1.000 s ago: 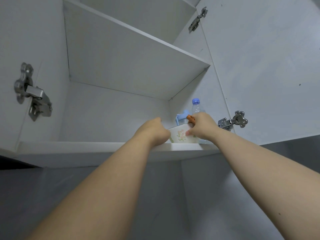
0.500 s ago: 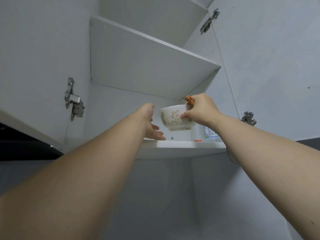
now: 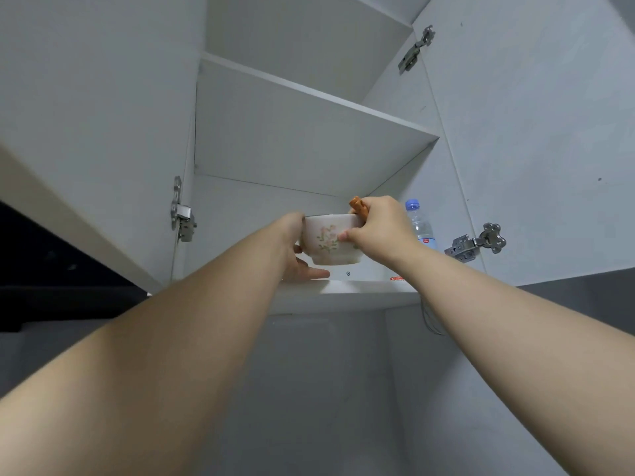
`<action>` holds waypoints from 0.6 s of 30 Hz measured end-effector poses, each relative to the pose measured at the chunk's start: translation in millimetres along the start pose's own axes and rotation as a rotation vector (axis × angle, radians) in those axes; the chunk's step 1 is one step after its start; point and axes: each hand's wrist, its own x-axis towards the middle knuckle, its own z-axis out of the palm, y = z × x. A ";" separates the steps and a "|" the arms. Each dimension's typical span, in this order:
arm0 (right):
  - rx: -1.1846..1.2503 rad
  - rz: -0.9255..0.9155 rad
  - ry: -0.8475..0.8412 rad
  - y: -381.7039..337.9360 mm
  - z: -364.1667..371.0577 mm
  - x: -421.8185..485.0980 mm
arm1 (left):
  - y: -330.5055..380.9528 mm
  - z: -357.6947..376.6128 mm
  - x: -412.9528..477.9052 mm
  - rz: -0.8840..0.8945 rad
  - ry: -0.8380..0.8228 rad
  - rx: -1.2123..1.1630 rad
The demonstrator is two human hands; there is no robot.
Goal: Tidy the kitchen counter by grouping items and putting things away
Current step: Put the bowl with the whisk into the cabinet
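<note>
At the far left the left door hinge (image 3: pixel 182 214) sat on the inside of the open cabinet door. My left hand (image 3: pixel 299 250) reached up into the cabinet and lay against the left side of the bowl (image 3: pixel 328 243). Its fingers (image 3: pixel 311 273) were stretched out fairly straight beneath the bowl's foot, supporting it rather than clenching it.

The bowl was white with a small pink flower print. It was upright between my two hands, just above the front edge of the lowest shelf (image 3: pixel 360 292). I could not tell whether its foot touched the shelf. The upper shelf (image 3: pixel 309 132) spanned the cabinet well above it.

My right hand (image 3: pixel 381 228) gripped the bowl's right side. The thumb pressed on the painted wall and the other fingers curled over the rim. An orange piece (image 3: pixel 358 206) stuck up at the rim against those fingers, and I could not make out what it was.

Just right of that hand stood a clear bottle (image 3: pixel 421 225) with a blue cap, deeper in on the same shelf. Further right, the right door hinge (image 3: pixel 476 243) was fixed to the other open door.
</note>
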 end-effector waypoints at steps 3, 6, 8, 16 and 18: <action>0.035 0.001 0.031 -7.2 -5.1 -5.9 | 0.3 -1.0 -13.5 0.000 -0.030 -0.013; 0.091 0.029 0.048 -15.0 -10.3 -14.3 | -0.5 -6.3 -28.7 0.011 -0.067 -0.032; 0.120 0.040 0.049 -21.2 -15.0 -20.9 | -3.0 -11.0 -36.6 0.028 -0.084 -0.060; 0.147 0.062 -0.003 -39.5 -36.2 -47.6 | -16.2 -13.7 -72.4 0.046 -0.088 -0.131; 0.156 0.093 -0.024 -42.1 -42.1 -53.3 | -16.5 -11.0 -82.1 0.037 -0.076 -0.129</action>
